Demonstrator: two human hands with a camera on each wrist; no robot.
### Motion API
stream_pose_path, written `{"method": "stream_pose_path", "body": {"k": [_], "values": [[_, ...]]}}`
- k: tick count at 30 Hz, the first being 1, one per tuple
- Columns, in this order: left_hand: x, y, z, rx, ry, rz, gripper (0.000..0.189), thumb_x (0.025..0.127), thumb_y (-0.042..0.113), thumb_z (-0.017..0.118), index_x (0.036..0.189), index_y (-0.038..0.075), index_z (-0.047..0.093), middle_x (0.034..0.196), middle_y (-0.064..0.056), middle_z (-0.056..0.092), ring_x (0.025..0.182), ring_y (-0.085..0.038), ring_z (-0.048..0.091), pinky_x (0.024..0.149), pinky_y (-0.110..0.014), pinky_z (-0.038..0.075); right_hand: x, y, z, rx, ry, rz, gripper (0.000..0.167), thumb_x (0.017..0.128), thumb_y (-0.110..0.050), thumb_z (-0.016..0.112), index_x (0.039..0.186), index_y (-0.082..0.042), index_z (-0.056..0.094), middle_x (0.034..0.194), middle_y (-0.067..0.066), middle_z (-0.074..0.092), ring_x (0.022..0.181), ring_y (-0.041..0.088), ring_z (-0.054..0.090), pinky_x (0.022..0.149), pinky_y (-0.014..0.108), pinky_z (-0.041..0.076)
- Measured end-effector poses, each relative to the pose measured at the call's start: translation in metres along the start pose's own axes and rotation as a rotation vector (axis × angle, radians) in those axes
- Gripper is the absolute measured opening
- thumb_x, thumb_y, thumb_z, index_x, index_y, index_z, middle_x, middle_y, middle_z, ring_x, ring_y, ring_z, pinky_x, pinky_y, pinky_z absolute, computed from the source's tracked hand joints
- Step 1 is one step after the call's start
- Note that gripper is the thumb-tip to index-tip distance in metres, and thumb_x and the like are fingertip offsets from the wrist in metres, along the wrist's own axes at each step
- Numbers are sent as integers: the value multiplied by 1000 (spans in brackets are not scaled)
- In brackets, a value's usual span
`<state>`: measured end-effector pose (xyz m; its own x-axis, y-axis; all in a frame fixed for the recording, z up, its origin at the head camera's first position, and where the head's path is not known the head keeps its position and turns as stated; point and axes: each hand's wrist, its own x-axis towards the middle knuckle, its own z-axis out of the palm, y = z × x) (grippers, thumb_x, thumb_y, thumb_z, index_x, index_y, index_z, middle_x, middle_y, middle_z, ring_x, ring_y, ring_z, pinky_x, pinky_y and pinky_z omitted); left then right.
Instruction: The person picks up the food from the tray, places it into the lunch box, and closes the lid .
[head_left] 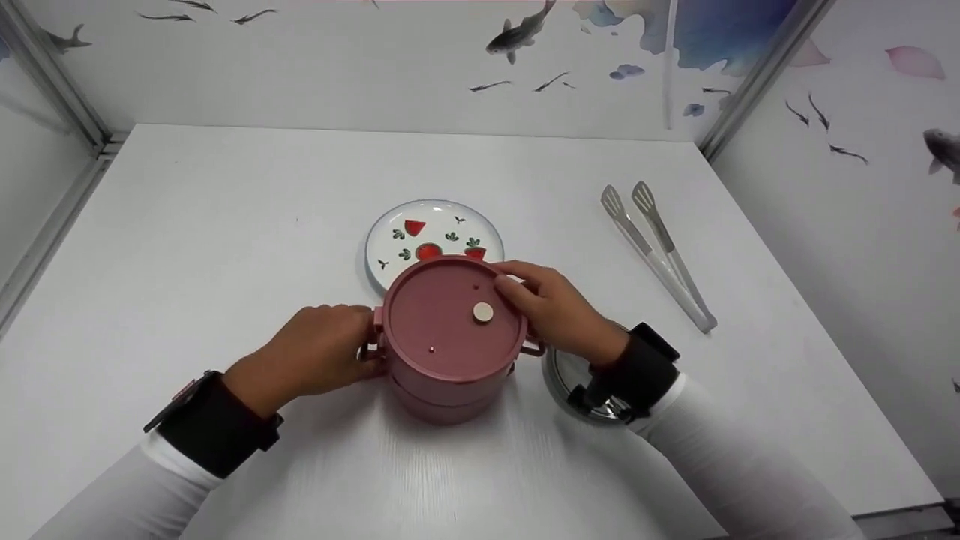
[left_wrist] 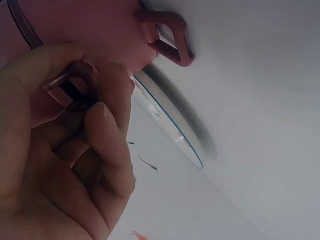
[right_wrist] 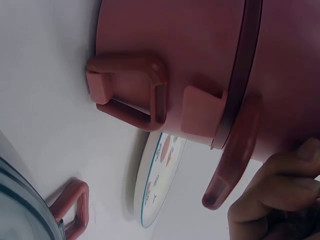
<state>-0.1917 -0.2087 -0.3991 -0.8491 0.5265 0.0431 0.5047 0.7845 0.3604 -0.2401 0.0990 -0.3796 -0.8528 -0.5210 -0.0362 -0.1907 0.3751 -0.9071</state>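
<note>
A dusky-pink two-tier lunch box stands upright, its lid on top with a pale round knob. At its left side, my left hand curls its fingers and thumb around the upper tier's loop handle. My right hand grips the upper right side, its thumb on the lid's edge. A lower-tier handle is free in the right wrist view. Behind the box is a white plate with watermelon drawings, its near part hidden by the box.
Below my right wrist lies a round, glassy thing with a pink loop handle, partly hidden. Metal tongs with slotted ends rest at the right. Patterned white panels border the white table.
</note>
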Motion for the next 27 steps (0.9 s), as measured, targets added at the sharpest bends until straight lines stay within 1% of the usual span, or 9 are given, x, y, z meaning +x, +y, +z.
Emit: {"method": "stream_pose_path", "body": {"k": [5, 11, 14, 16, 19, 21, 24, 26, 27], "values": [[1, -1, -1, 6, -7, -1, 21, 85, 26, 85, 81, 19, 66, 65, 8, 57, 62, -10, 52, 56, -29, 41, -1, 0, 3, 9, 15, -6, 35, 111, -28, 51, 140, -15, 65, 67, -1, 61, 50, 13, 49, 48, 22, 40], [3, 0, 0, 24, -15, -22, 21, 83, 27, 88, 84, 15, 70, 63, 7, 57, 60, -12, 50, 55, -28, 40, -1, 2, 3, -8, 55, -28, 34, 110, -30, 52, 136, -13, 67, 67, -2, 62, 49, 14, 48, 47, 22, 40], [-2, -2, -2, -6, -43, -56, 20, 86, 29, 85, 91, 16, 71, 70, 7, 62, 65, -13, 54, 58, -30, 44, -1, 4, 8, -28, 114, -51, 32, 110, -30, 54, 130, -12, 71, 70, 1, 64, 51, 13, 51, 48, 22, 41], [-9, -5, -5, -52, -79, -79, 23, 90, 35, 81, 103, 18, 71, 84, 6, 68, 79, -17, 64, 68, -38, 52, -1, 5, 12, -48, 164, -65, 31, 109, -30, 55, 127, -12, 72, 78, 4, 67, 59, 14, 56, 53, 23, 46], [-21, -9, -13, -172, -73, -132, 35, 98, 29, 67, 131, 17, 66, 120, -3, 72, 114, -29, 68, 94, -56, 54, -3, 5, 19, -56, 207, -89, 34, 109, -28, 54, 135, -11, 68, 104, 9, 70, 83, 17, 65, 67, 26, 54], [-21, -9, -18, -290, 9, -183, 45, 103, 24, 57, 147, 15, 56, 141, -7, 64, 136, -34, 57, 111, -63, 43, -4, 3, 23, -13, 196, -107, 39, 110, -27, 52, 144, -10, 60, 122, 12, 66, 101, 21, 66, 78, 29, 57], [-4, 2, -17, -527, 188, -227, 47, 107, 19, 47, 153, 11, 50, 153, -11, 55, 144, -33, 49, 118, -60, 39, -4, 3, 25, 115, 153, -132, 46, 109, -22, 53, 153, -12, 51, 142, 12, 59, 123, 26, 62, 93, 33, 56], [16, 15, -9, -666, 253, -211, 46, 109, 25, 45, 153, 12, 51, 154, -9, 55, 144, -29, 50, 120, -55, 39, -7, 6, 25, 228, 149, -127, 48, 107, -18, 53, 155, -13, 49, 149, 9, 57, 132, 22, 58, 101, 31, 53], [26, 22, -4, -725, 258, -183, 47, 108, 26, 46, 153, 12, 51, 154, -8, 55, 143, -27, 50, 119, -53, 39, -9, 9, 25, 287, 161, -120, 49, 106, -14, 53, 155, -14, 48, 151, 7, 56, 133, 17, 57, 103, 29, 52]]}}
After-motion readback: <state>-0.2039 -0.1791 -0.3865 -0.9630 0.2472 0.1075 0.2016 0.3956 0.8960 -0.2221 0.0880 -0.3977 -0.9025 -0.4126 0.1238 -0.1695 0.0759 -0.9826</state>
